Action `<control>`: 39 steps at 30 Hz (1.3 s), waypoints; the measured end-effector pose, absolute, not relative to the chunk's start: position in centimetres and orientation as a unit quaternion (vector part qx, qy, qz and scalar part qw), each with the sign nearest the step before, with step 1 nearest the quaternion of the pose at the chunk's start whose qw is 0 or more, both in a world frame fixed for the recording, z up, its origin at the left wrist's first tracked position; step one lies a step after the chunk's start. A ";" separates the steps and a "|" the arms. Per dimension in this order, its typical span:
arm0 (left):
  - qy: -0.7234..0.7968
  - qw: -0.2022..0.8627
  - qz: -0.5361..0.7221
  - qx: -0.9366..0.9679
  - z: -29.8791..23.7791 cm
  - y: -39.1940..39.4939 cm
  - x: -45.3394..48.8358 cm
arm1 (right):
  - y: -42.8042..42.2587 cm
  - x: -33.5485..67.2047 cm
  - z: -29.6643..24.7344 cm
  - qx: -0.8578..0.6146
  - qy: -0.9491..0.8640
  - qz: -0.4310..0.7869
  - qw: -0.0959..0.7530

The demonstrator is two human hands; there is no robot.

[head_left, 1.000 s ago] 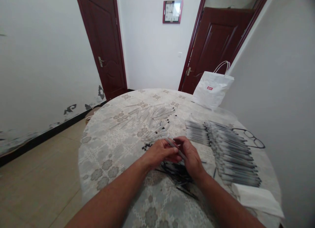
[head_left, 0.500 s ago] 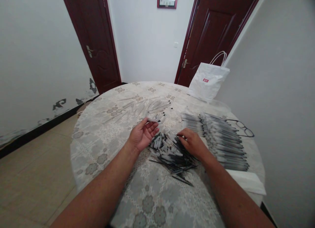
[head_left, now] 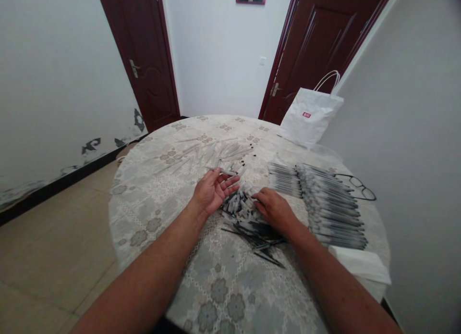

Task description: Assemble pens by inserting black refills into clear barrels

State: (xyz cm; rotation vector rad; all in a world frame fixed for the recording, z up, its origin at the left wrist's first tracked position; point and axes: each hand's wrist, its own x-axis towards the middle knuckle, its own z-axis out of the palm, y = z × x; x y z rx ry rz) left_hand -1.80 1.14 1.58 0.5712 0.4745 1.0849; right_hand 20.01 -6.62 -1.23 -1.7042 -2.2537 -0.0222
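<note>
Palm up, my left hand (head_left: 212, 192) pinches a clear pen barrel (head_left: 228, 172) between thumb and forefinger, its other fingers stretched out. Bent over the heap, my right hand (head_left: 274, 209) has its fingers pressed together; what they hold is hidden. Between the hands lies a pile of white and dark pen caps (head_left: 238, 204). Thin black refills (head_left: 261, 235) spread loosely below the caps, partly under my right hand. Beyond my left hand, several clear pen barrels (head_left: 216, 152) lie scattered, with a few small black pieces at their right ends.
Neat stacks of pens (head_left: 333, 209) cover the right side of the round table (head_left: 144, 257). A pair of glasses (head_left: 360, 186) lies at the right edge. A white paper bag (head_left: 311, 115) stands at the back right; a white box (head_left: 362, 264) is at the near right.
My right hand has shifted left, from the refills toward the caps. My left hand still holds the barrel, which now shows more of its length. The view has tilted slightly.
</note>
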 end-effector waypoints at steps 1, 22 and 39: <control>0.220 0.791 0.506 0.265 1.5 1.3 -1.8 | -6.6 19.9 -1.2 -0.585 -0.796 -0.002 0.157; 0.217 0.785 0.513 0.271 1.7 1.2 -1.8 | -7.5 19.2 0.5 -0.562 -0.819 0.100 0.053; 0.232 0.784 0.474 0.328 1.1 0.9 -1.5 | -6.8 19.3 -0.5 -0.579 -0.618 0.248 0.471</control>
